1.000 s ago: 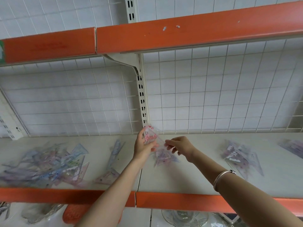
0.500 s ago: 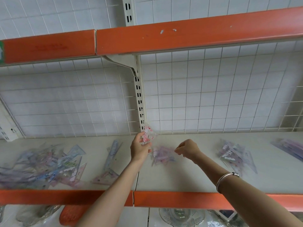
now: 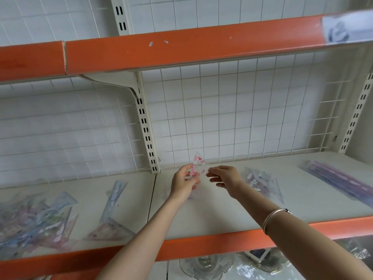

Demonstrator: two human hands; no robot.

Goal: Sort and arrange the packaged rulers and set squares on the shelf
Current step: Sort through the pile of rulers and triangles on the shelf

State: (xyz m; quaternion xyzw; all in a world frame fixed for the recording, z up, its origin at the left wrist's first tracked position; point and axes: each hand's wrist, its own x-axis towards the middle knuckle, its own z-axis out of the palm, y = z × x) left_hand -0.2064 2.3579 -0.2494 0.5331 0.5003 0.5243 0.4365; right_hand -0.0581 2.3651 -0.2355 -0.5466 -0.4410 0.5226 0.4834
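Left hand (image 3: 184, 183), fingers curled, grips a clear pink-printed triangular set square (image 3: 198, 165) held above the cream shelf (image 3: 212, 215). Right hand (image 3: 226, 176) pinches its right corner. Purple packaged rulers (image 3: 341, 178) lie far right.

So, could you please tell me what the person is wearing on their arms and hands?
No sleeves or gloves show. The left hand and right hand are bare, with no rings visible. The right wrist carries a thin silver bangle with a small bead or clasp.
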